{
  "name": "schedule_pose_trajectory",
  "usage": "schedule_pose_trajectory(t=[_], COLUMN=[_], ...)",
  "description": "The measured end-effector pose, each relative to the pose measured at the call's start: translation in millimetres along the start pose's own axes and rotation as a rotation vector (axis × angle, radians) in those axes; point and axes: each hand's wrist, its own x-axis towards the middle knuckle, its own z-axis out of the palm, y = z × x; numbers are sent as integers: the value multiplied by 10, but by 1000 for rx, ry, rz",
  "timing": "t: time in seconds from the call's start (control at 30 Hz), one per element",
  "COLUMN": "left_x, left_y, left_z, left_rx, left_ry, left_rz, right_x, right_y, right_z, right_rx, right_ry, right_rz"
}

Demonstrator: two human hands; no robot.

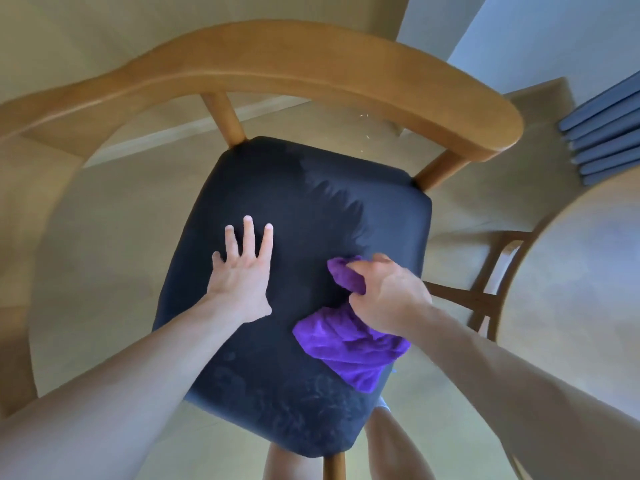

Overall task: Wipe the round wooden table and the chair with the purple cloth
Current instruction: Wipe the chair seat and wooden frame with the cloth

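Below my head the chair (263,60) fills most of what I see, its curved wooden backrest arching across the top and its dark padded seat (284,209) spread out underneath me. On the seat, my left hand (240,271) lies flat, palm down, fingers straight and fanned apart, touching the dark upholstery left of the middle. My right hand (388,299) is over the right side of the seat with its fingers curled round a bunch of the purple cloth (349,344); one fold pokes out past my knuckles toward the backrest, and the larger loose part trails back toward me, draping over the seat's right front edge. The cloth rests on the seat where my fist presses it down.

Toward the back right of the seat there is a darker, feathered patch (332,199) on the upholstery, possibly dampness, though I cannot be sure from this angle. Near the front edge the surface shows pale, dusty smudges (304,403).

At the right edge of my view the round wooden table (581,271) curves in, just beside the chair but not touching it as far as I can tell, with part of its wooden underframe (485,289) showing between the two. Beyond the table, in the upper right, blue curtain folds (602,140) hang against a pale wall. My bare legs (388,441) show below the front of the seat, standing on a beige floor (104,209).
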Motion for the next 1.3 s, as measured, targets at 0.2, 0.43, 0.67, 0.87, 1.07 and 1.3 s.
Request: schedule_pose_trajectory(t=[0.2, 0.43, 0.67, 0.87, 1.07, 1.3], left_x=[100, 155, 172, 199, 193, 227], left_y=[440, 488, 537, 597, 589, 621], left_z=[-66, -73, -108, -63, -66, 25], left_rx=[-172, -177, -190, -158, -179, -210], left_ry=[-4, -75, -43, -43, -25, 20], left_rz=[136, 116, 88, 70, 64, 68], right_x=[488, 17, 343, 39, -210, 221], right_y=[163, -9, 436, 94, 277, 270], right_z=[-296, 250, -377, 240, 237, 133], right_rx=[144, -178, 140, -18, 88, 139], right_ry=[219, -129, 275, 97, 73, 266], right_rz=[238, -15, 228, 157, 69, 311])
